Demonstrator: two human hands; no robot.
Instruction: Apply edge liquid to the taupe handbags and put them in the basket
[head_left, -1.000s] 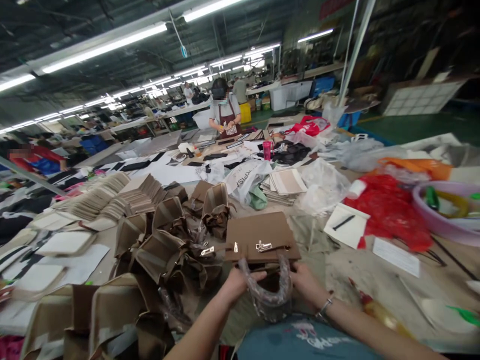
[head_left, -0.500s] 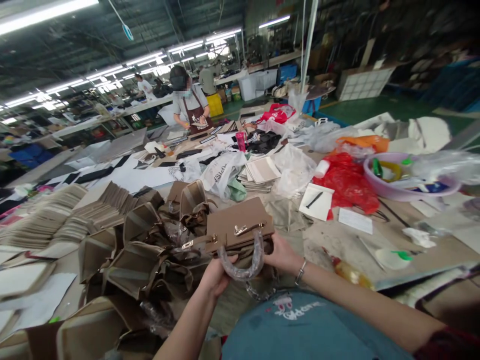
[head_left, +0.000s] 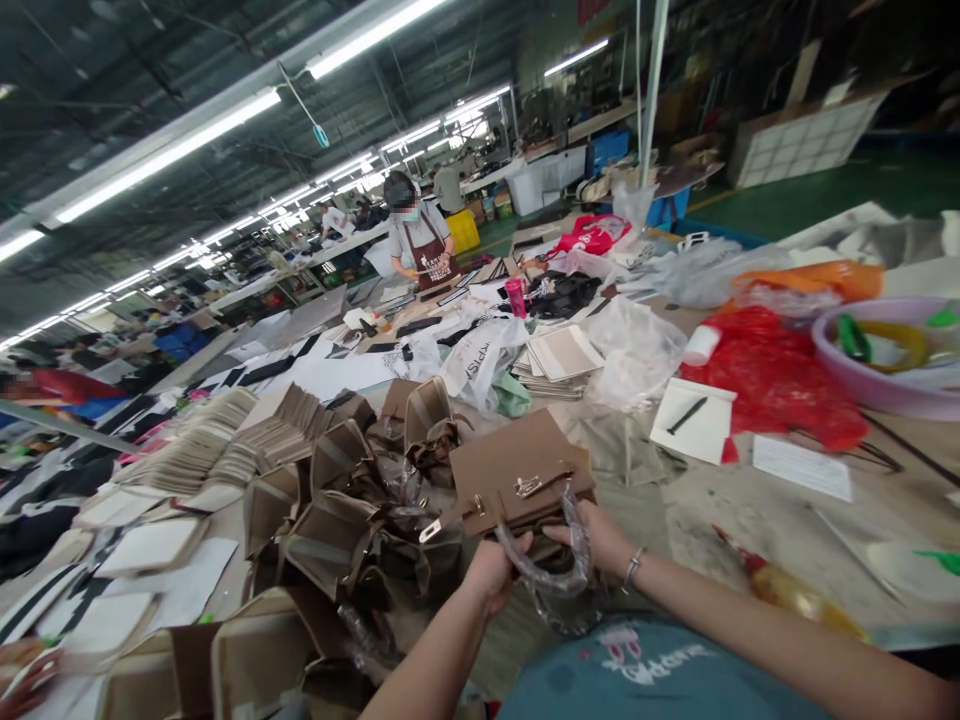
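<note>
A brown handbag (head_left: 517,460) is held before me over the table, its flap up and away from me, with metal clasps on it. My left hand (head_left: 491,575) is closed on its near left edge, thumb on top. On the near right side my right hand (head_left: 604,540) grips it, the fingers partly hidden behind the bag. A curved handle (head_left: 544,578) wrapped in clear plastic hangs between my hands. To the left stand several unfinished brown bags (head_left: 330,540), open at the top.
Stacked panels (head_left: 199,450) lie left of the bags. A red plastic bag (head_left: 780,375), a purple basin (head_left: 870,370) and a yellowish bottle (head_left: 802,595) are on the right. A co-worker (head_left: 424,240) stands across the table; another person's hand (head_left: 30,675) shows at lower left.
The view has turned left, so things sit farther right in the picture. Both hands still hold the handbag in much the same way. Another person's hand has come into view at lower left.
</note>
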